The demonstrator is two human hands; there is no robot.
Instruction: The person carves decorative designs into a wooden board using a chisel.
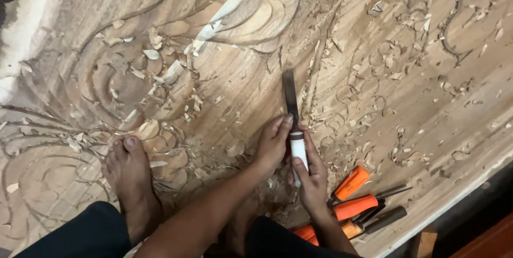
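Note:
A chisel (291, 100) with a dark flat blade and a white handle (298, 150) lies pointing away from me on a large carved wooden panel (374, 92). My left hand (272, 143) rests on the left side of the handle, fingertips at the ferrule. From the right, my right hand (311, 175) wraps around the same white handle. The blade tip sits in a carved groove among wood chips.
Several orange-handled chisels (352, 204) lie by my right wrist near the panel's lower edge. My bare foot (128, 175) stands on the carving at left. Wood shavings (160, 76) litter the relief. The panel's edge (459, 199) drops to a dark floor at right.

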